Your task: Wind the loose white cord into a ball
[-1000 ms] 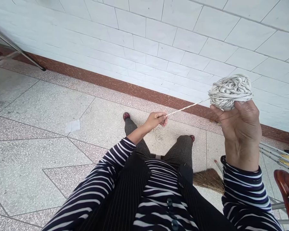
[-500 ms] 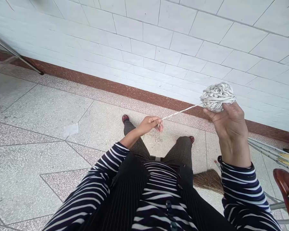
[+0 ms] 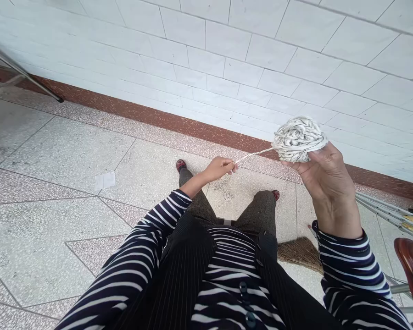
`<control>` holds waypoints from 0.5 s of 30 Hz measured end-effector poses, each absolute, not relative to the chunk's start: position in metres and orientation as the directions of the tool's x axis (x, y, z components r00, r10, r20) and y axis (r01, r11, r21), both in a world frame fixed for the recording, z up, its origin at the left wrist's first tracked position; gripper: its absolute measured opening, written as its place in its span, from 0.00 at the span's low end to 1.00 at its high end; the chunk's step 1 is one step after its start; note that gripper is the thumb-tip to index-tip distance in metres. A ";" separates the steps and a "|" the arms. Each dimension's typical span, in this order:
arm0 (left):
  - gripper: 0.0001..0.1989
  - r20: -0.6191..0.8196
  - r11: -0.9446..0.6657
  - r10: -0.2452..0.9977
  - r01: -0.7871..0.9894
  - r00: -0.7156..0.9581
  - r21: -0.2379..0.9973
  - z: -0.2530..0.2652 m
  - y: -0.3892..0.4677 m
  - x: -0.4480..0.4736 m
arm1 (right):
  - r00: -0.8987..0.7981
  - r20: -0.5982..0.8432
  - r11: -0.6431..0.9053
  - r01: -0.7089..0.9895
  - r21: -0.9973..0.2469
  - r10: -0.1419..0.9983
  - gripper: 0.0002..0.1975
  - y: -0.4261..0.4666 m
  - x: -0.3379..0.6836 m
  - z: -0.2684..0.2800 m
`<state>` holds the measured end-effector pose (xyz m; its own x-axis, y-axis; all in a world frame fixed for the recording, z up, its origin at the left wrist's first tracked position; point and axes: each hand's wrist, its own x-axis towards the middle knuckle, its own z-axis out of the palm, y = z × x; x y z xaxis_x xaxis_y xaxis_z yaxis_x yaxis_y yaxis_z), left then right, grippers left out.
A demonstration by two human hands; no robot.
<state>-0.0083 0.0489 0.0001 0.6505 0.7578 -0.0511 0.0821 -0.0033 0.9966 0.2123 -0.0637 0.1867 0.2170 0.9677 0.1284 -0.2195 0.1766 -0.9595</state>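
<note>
Ball of string (image 3: 298,139): matt twisted fibre | wall (image 3: 192,57): smooth tile | floor (image 3: 55,160): speckled stone | broom (image 3: 298,252): rough straw

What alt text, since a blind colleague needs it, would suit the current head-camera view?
Someone's right hand holds up a ball of whitish cord while the left hand pinches the strand running from it. Loose cord shows against the speckled floor between the legs, with a brown broom head beside them and a tiled wall ahead.
</note>
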 end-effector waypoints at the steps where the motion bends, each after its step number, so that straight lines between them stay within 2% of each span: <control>1: 0.11 -0.038 -0.028 0.761 0.092 0.647 0.995 0.001 0.050 -0.007 | 0.214 0.128 0.176 -0.223 -0.959 0.968 0.15 -0.063 0.211 0.185; 4: 0.17 0.013 -0.045 0.752 0.033 0.659 0.998 0.010 0.048 0.002 | 0.208 0.108 0.161 -0.258 -0.953 0.972 0.14 -0.060 0.209 0.178; 7: 0.22 0.112 -0.039 0.725 -0.123 0.680 0.992 0.028 0.038 0.020 | 0.175 0.056 0.104 -0.278 -0.955 0.983 0.14 -0.055 0.206 0.170; 9: 0.21 0.187 -0.074 0.738 -0.197 0.648 0.977 0.042 0.032 0.035 | 0.150 0.028 0.070 -0.285 -0.956 0.988 0.14 -0.053 0.202 0.165; 12: 0.09 0.223 -0.151 0.804 -0.174 0.551 0.973 0.057 0.027 0.053 | 0.119 0.007 0.042 -0.297 -0.954 0.993 0.16 -0.051 0.196 0.162; 15: 0.12 0.221 -0.201 0.823 -0.096 0.524 0.975 0.065 0.025 0.058 | 0.131 0.006 0.045 -0.299 -0.953 0.991 0.19 -0.051 0.194 0.160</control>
